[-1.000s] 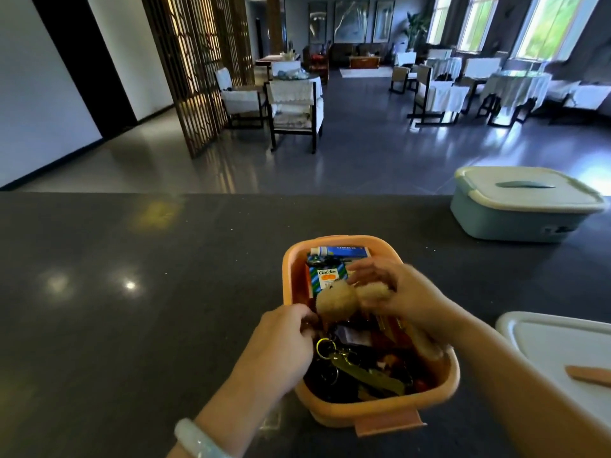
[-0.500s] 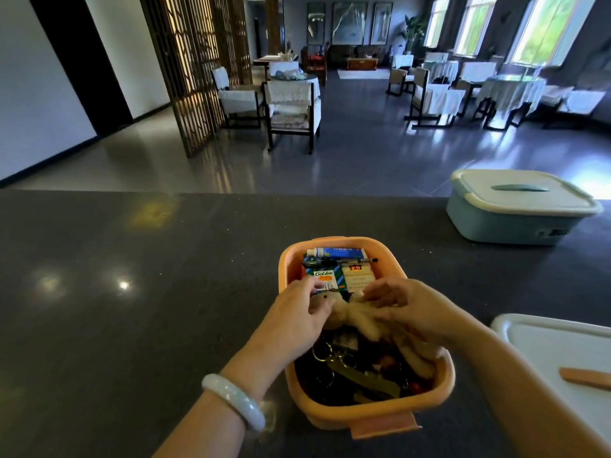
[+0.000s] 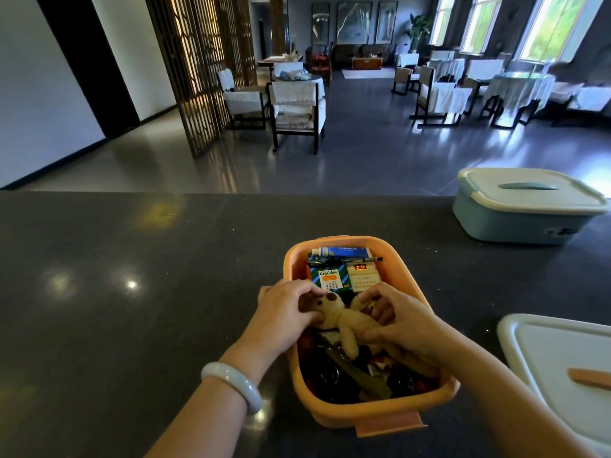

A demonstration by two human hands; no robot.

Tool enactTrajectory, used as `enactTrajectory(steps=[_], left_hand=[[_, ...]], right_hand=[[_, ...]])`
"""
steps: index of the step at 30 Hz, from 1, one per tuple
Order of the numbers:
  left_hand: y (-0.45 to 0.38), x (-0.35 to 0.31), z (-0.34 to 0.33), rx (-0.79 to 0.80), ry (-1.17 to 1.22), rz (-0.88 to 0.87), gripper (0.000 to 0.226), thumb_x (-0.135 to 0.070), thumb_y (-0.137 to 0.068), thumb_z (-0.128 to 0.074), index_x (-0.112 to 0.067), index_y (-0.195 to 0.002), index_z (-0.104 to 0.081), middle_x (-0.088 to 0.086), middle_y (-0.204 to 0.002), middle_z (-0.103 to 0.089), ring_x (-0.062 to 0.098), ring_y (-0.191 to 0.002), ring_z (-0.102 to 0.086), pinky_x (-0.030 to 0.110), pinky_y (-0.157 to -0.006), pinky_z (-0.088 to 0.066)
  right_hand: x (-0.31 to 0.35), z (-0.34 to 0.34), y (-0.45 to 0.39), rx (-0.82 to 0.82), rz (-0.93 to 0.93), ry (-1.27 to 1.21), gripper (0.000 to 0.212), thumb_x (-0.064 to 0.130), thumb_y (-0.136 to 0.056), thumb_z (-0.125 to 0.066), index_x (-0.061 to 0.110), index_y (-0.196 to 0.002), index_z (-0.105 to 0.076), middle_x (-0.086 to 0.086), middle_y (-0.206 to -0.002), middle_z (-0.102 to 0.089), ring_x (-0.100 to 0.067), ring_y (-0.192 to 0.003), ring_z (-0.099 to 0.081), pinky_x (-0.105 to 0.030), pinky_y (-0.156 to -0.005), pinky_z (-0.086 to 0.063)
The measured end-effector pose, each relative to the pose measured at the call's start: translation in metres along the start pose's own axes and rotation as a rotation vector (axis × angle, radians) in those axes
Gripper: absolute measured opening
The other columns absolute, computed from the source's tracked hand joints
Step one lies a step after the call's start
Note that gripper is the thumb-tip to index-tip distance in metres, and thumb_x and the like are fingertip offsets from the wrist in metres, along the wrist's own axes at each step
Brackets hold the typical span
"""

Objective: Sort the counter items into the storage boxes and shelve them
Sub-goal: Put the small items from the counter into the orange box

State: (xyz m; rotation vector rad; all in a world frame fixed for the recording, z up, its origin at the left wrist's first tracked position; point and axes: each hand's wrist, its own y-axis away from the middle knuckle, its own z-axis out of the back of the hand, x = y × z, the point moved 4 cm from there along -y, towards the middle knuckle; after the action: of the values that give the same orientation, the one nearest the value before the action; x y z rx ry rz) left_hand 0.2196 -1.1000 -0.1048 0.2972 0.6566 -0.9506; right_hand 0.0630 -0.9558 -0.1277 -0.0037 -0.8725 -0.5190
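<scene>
Left hand [image 3: 284, 312] grip pinching plush dog [image 3: 344, 320] head; right hand [image 3: 401, 328] grip round its body; likely tucking it flat inside orange box [image 3: 360, 413] on worktop [image 3: 132, 292] so lid [image 3: 558, 352] closes.

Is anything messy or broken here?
Nothing looks broken or spilled. The orange box is crammed, so the plush dog lies on top of the pile, held by both hands. Its lid lies beside it.

Smooth plastic, fuzzy plush and polished stone

The orange storage box [image 3: 370, 413] looks like smooth matt plastic, as does the blue lidded box [image 3: 515, 223]; the teddy bear [image 3: 344, 317] is nubbly beige plush; the dark speckled counter [image 3: 132, 292] shines glossy like polished stone; the bangle [image 3: 231, 383] looks pale, glassy and smooth.
</scene>
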Motion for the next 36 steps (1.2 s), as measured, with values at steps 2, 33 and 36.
enactTrajectory(steps=[2,33,36], left_hand=[[0.000,0.003,-0.001,0.021,0.025,0.010,0.037,-0.033,-0.083,-0.071,-0.048,-0.114,-0.058,-0.027,-0.115,-0.044,0.007,-0.123,-0.040,0.041,-0.110,-0.034],[0.014,-0.025,-0.033,-0.004,-0.234,-0.234,0.049,-0.037,-0.095,-0.055,-0.040,-0.141,-0.039,-0.026,-0.153,-0.020,-0.007,-0.139,0.001,0.025,-0.114,-0.003],[0.013,-0.025,-0.033,0.017,-0.237,-0.223,0.052,-0.036,-0.095,-0.054,-0.040,-0.143,-0.035,-0.026,-0.154,-0.017,-0.002,-0.142,0.001,0.028,-0.116,-0.005]], right_hand=[[0.000,0.000,0.001,0.000,0.006,0.009,0.048,0.033,-0.075,-0.077,0.046,-0.112,-0.049,0.012,-0.103,-0.058,-0.004,-0.092,-0.061,-0.022,-0.073,-0.055],[0.003,-0.011,0.003,-0.071,0.022,0.116,0.052,0.043,-0.086,-0.064,0.053,-0.132,-0.041,0.028,-0.117,-0.045,0.004,-0.106,-0.050,-0.010,-0.077,-0.044],[0.005,-0.010,0.002,-0.077,0.007,0.122,0.051,0.045,-0.086,-0.063,0.055,-0.130,-0.041,0.029,-0.117,-0.045,0.008,-0.105,-0.049,-0.009,-0.078,-0.044]])
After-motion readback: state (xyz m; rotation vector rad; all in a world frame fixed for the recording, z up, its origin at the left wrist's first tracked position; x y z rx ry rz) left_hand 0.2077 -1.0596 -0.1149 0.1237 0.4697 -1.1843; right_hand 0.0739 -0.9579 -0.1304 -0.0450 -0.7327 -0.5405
